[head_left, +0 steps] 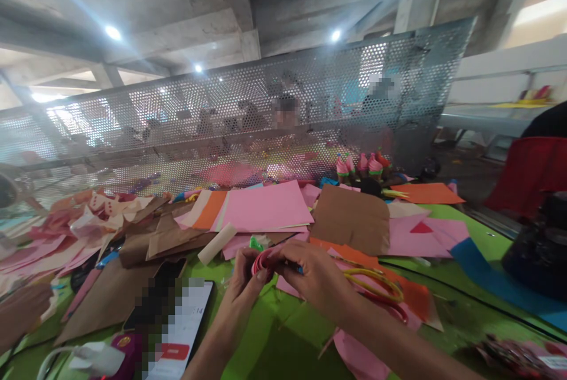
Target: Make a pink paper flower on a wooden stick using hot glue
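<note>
1. Lower centre of the frame, over the green desk (274, 327): the left hand (245, 286) pinches a pink coil (257, 263) between thumb and fingers; the right hand (315, 270) pinches its right side.
2. The coil looks light, springy and easily crushed; gentle pressure on its outer edge should suit.
3. Farther, right of centre, 4 pink swirl-topped pieces (375, 164) stand; whether their bases are cups, I cannot tell.

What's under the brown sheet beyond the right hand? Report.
Orange paper shows along the near edge of the brown sheet, beyond the right hand; anything else the sheet covers is hidden.
</note>
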